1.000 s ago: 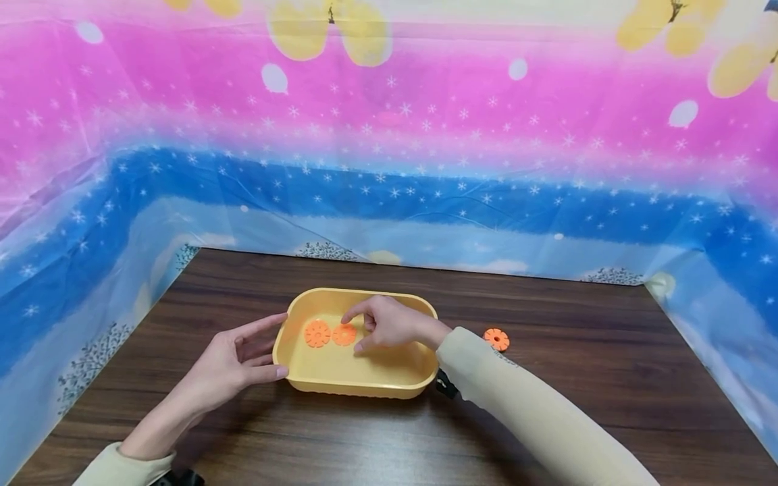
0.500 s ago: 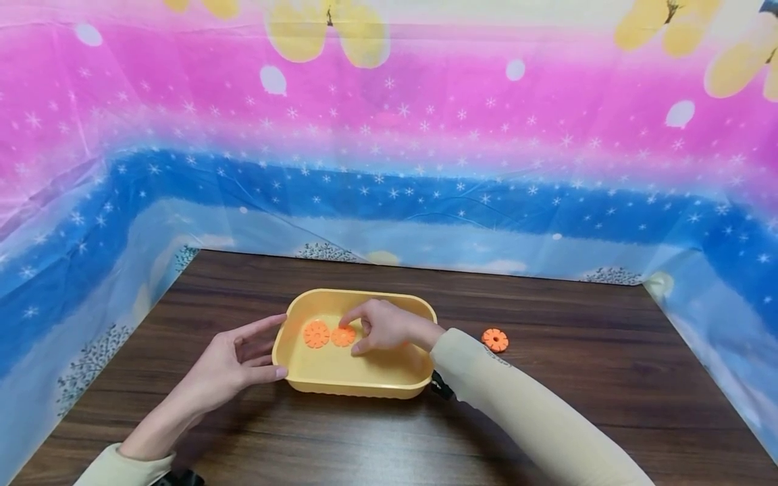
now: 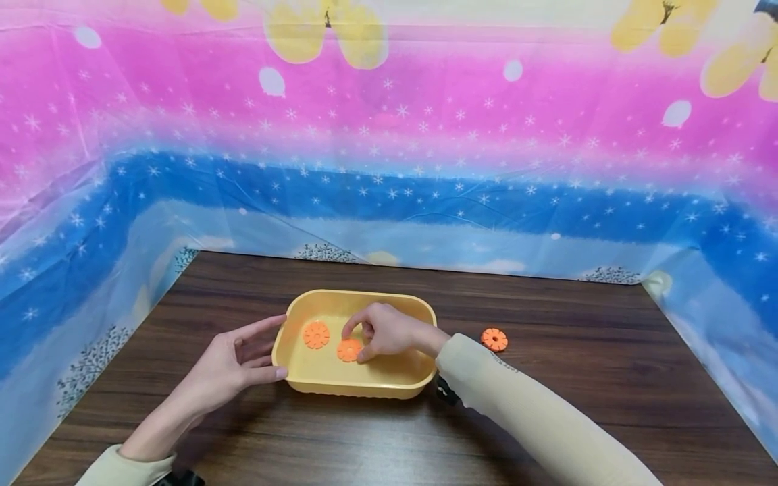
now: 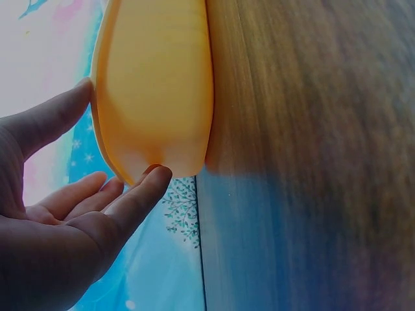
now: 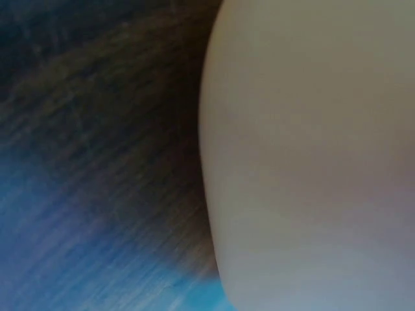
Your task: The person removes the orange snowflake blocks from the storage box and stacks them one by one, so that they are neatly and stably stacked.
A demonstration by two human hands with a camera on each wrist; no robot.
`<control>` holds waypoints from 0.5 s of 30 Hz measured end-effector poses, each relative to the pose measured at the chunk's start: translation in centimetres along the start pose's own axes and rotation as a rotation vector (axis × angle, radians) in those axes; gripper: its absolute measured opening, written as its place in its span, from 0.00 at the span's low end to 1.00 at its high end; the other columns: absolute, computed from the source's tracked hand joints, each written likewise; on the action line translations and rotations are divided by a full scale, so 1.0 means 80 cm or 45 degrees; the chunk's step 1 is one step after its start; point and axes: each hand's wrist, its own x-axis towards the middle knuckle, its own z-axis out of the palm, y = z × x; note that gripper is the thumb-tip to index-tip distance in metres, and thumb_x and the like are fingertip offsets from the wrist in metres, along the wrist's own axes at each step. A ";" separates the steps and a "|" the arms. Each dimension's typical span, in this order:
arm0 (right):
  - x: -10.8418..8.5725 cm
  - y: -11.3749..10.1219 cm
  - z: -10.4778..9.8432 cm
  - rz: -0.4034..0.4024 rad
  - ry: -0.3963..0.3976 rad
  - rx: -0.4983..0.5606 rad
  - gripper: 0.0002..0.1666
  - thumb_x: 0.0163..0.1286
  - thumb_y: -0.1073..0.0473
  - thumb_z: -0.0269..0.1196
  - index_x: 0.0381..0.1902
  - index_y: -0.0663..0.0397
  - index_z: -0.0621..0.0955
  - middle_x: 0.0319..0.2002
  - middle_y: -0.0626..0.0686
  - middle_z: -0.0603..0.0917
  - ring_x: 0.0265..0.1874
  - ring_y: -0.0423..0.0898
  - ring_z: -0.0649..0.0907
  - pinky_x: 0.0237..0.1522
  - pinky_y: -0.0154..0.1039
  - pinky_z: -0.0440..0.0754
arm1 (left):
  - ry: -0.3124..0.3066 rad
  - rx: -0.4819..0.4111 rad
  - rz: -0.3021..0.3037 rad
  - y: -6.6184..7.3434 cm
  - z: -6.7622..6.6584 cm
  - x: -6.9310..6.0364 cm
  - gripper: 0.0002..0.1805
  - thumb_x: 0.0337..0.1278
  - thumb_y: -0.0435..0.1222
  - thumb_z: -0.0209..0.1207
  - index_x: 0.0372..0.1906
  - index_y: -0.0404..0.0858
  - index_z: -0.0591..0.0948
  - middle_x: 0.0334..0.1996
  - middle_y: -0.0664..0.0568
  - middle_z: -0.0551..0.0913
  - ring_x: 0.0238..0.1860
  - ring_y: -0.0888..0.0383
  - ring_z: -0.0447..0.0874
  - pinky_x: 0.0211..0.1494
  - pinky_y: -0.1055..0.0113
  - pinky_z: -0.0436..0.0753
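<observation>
A yellow tray sits on the wooden table. Inside it, one orange notched disc lies flat on the left. My right hand reaches in, index finger and thumb at opposite edges of a second orange disc, pinching it at the tray floor. My left hand rests with fairly straight fingers and thumb against the tray's left end. In the left wrist view, that hand touches the tray wall. Only the blurred tray side shows in the right wrist view, without the hand.
A third orange disc lies on the dark wooden table to the right of the tray, beside my right sleeve. A patterned pink and blue cloth hangs around the table's back and sides.
The second disc has shifted slightly right and toward me, away from the first. My right thumb and index finger have moved with it. My left hand and the tray have stayed in place.
</observation>
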 end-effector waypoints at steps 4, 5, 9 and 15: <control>0.000 0.000 0.000 0.005 0.008 -0.018 0.23 0.60 0.66 0.78 0.54 0.54 0.88 0.15 0.44 0.61 0.17 0.40 0.62 0.26 0.32 0.63 | -0.006 -0.011 -0.009 -0.001 0.000 0.000 0.46 0.59 0.34 0.74 0.80 0.38 0.65 0.79 0.36 0.63 0.72 0.36 0.71 0.58 0.61 0.85; 0.001 0.000 0.001 0.010 0.007 -0.027 0.23 0.59 0.66 0.79 0.53 0.54 0.88 0.15 0.44 0.61 0.17 0.39 0.61 0.26 0.31 0.62 | -0.008 -0.011 -0.011 -0.001 0.000 0.000 0.46 0.59 0.34 0.74 0.80 0.39 0.65 0.79 0.36 0.63 0.72 0.36 0.71 0.58 0.61 0.85; 0.002 0.000 0.002 0.028 0.013 -0.042 0.22 0.59 0.66 0.79 0.51 0.53 0.89 0.14 0.43 0.61 0.17 0.39 0.59 0.26 0.31 0.61 | -0.011 -0.011 -0.013 -0.001 -0.001 0.000 0.46 0.60 0.35 0.74 0.81 0.39 0.64 0.79 0.36 0.63 0.72 0.35 0.71 0.58 0.60 0.86; 0.001 0.000 0.002 0.020 0.036 -0.042 0.20 0.58 0.65 0.80 0.48 0.50 0.89 0.16 0.45 0.65 0.17 0.40 0.62 0.27 0.32 0.63 | -0.010 -0.004 -0.001 -0.001 -0.001 0.000 0.46 0.59 0.36 0.74 0.80 0.40 0.65 0.79 0.36 0.63 0.72 0.36 0.71 0.58 0.60 0.86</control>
